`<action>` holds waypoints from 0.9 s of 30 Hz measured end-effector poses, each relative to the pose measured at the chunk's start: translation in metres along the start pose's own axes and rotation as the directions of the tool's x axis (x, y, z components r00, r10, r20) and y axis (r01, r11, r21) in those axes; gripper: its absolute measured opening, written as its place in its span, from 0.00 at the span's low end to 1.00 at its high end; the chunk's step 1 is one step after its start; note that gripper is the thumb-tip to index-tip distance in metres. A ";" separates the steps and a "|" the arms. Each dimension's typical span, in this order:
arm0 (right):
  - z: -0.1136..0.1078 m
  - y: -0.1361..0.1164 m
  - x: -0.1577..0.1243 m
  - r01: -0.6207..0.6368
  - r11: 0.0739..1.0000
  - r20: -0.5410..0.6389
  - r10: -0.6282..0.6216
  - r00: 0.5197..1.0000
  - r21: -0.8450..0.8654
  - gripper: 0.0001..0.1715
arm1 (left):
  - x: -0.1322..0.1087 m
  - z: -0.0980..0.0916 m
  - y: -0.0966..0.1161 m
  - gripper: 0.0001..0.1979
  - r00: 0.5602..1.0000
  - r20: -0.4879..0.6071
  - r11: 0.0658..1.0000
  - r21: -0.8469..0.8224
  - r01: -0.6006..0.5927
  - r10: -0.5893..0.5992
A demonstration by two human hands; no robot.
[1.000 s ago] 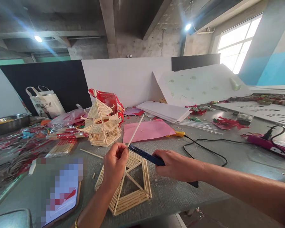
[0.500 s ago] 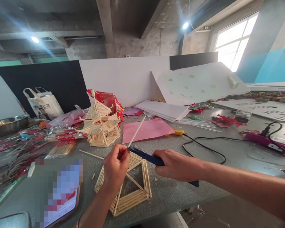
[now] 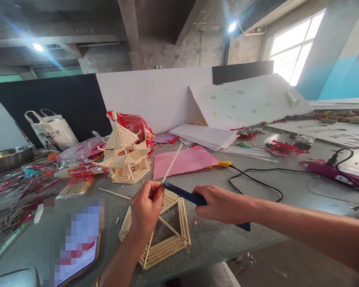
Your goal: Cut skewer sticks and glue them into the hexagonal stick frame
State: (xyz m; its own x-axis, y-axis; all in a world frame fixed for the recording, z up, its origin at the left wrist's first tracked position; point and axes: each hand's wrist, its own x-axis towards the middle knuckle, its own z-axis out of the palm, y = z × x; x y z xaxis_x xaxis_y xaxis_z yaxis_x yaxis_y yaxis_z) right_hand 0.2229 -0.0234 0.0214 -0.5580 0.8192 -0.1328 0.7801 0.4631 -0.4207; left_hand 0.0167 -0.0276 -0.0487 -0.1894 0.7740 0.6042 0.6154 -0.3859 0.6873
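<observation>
My left hand [image 3: 147, 205] is closed in a pinch around the lower end of a thin wooden stick [image 3: 172, 162], which slants up and to the right. In my right hand [image 3: 219, 203] is a long, narrow dark blue tool [image 3: 184, 194] whose exact kind I cannot make out. Its tip meets the stick right at my left fingertips. Below both hands lies a flat frame of glued wooden sticks [image 3: 164, 253], with open gaps in it, partly covered by my left hand. Behind it stands a small stick-built pagoda model [image 3: 128, 157] with tiered roofs.
A pink sheet [image 3: 185, 161] lies behind my hands, beside a yellow-handled corded tool [image 3: 223, 164]. A phone [image 3: 80, 255] is at front left. Bundled sticks [image 3: 76, 186] and plastic wrappers crowd the left. A purple power strip [image 3: 332, 172] sits to the right, white boards [image 3: 202, 134] at the back.
The view has shifted slightly. Both hands keep almost the same pose, with the stick and the blue tool still meeting at my left fingertips.
</observation>
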 end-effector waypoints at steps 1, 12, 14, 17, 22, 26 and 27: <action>0.000 0.000 0.000 -0.004 1.000 0.005 0.004 1.000 0.000 0.09 | 0.000 0.001 0.000 0.08 1.000 0.002 1.000 0.000 0.006 -0.006; 0.001 0.002 0.002 0.007 0.999 -0.002 -0.007 1.000 -0.051 0.12 | 0.001 -0.002 0.003 0.12 0.995 0.053 0.994 -0.067 0.090 -0.087; 0.001 0.003 0.002 0.007 0.999 0.006 -0.007 1.000 -0.050 0.12 | 0.001 -0.003 0.004 0.12 0.992 0.084 0.990 -0.098 0.105 -0.097; 0.001 0.005 0.002 0.005 0.999 0.022 -0.003 1.000 -0.053 0.13 | 0.002 -0.005 0.006 0.13 0.982 0.141 0.977 -0.155 0.148 -0.127; 0.004 0.009 0.003 -0.003 0.998 0.029 0.005 1.000 -0.059 0.14 | 0.003 -0.005 0.007 0.15 0.965 0.203 0.951 -0.223 0.213 -0.168; 0.004 0.010 0.002 -0.005 0.998 0.043 0.007 0.999 -0.058 0.12 | 0.004 -0.005 0.005 0.17 0.958 0.240 0.951 -0.226 0.211 -0.156; 0.003 0.010 0.002 -0.003 0.999 0.048 0.005 0.999 -0.050 0.12 | 0.004 -0.005 0.005 0.18 0.957 0.246 0.952 -0.224 0.209 -0.152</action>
State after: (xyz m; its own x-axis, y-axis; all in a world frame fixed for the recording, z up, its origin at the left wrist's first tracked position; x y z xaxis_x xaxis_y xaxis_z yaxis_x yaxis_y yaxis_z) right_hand 0.2286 -0.0180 0.0139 -0.5668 0.8044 -0.1778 0.7949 0.4773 -0.3745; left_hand 0.0149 -0.0287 -0.0410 -0.0865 0.9233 0.3743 0.3750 -0.3178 0.8708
